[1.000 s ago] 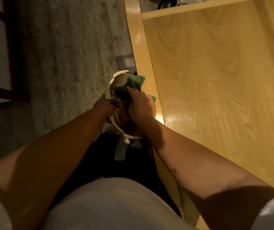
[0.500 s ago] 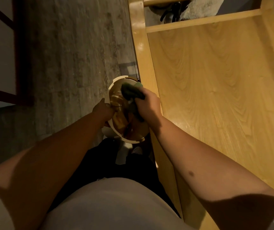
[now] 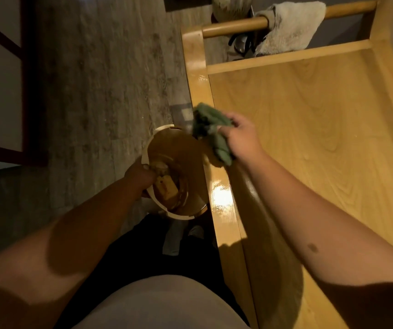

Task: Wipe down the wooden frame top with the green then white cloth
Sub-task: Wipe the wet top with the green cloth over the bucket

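My right hand grips a bunched green cloth just above the glossy left rail of the wooden frame. Part of the cloth hangs down beside the rail. A pale bucket with brownish water sits left of the rail, and my left hand holds its near-left rim. Something pale floats in the water. A white fluffy cloth hangs over the round wooden bar at the frame's far end.
The frame's wide wooden panel slopes away to the right. Grey wood-pattern floor lies on the left, with dark furniture legs at the far left. A wet shine marks the rail near the bucket.
My right hand has lifted the green cloth out of the bucket and carried it up and right to the frame's rail. My left hand has stayed on the bucket rim.
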{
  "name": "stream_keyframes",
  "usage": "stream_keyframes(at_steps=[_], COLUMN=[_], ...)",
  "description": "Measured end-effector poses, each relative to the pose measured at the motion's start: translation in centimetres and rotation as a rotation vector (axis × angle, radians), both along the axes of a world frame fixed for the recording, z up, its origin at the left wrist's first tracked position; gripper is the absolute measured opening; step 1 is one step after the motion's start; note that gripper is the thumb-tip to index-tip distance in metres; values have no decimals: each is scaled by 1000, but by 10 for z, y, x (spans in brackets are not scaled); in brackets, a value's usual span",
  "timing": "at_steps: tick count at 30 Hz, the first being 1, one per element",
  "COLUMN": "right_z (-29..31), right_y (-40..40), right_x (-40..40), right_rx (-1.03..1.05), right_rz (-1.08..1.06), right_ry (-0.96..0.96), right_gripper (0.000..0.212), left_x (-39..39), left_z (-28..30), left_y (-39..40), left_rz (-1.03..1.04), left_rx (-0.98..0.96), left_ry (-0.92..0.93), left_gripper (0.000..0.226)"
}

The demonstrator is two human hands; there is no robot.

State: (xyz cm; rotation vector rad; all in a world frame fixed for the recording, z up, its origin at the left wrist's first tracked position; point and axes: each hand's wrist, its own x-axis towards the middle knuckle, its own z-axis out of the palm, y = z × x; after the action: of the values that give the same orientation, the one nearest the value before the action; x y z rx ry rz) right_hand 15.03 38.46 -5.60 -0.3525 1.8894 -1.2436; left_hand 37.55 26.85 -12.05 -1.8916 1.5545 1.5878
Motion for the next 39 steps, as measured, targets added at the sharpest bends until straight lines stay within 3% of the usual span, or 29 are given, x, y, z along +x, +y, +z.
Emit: stream_keyframes(at_steps=[4,8,10,12,16,20,27,29,33,39], right_z=[3,-31,-55,-69,-72,-69,-69,-69,-65,-59], right_y=[6,17,15,0,-44,-66,-63,-58,-55,-29], right_x=[-89,-155,-159,-150,-108,-42,48,67,101,140], right_rx=[22,308,488,551,417,300,103,83,86,121], right_rz=[2,123,254,253,369,475,655,726,706,303], right_ry=[392,696,832,912,975,943,982,985,776,320], right_gripper=[43,56,63,63,60,60,45,45,49,45], left_x=[-6,-7,-6,-6,-7,-6,-1,6,25,69], left_z=[-6,-13,-15,-15,-11,-9,10,16,23,23], left_y=[-20,-42,-50,-57,-64,-70,-67,-63,-57,-52], left_rz=[103,91,34,-4,0,-3,26,13,-48,16], left_rx=[23,13,-21,-44,-64,-88,-23,-33,-54,28], left_ry=[1,8,8,8,21,84,168,158,148,116], left_gripper=[54,54,52,49,41,43,22,31,42,40])
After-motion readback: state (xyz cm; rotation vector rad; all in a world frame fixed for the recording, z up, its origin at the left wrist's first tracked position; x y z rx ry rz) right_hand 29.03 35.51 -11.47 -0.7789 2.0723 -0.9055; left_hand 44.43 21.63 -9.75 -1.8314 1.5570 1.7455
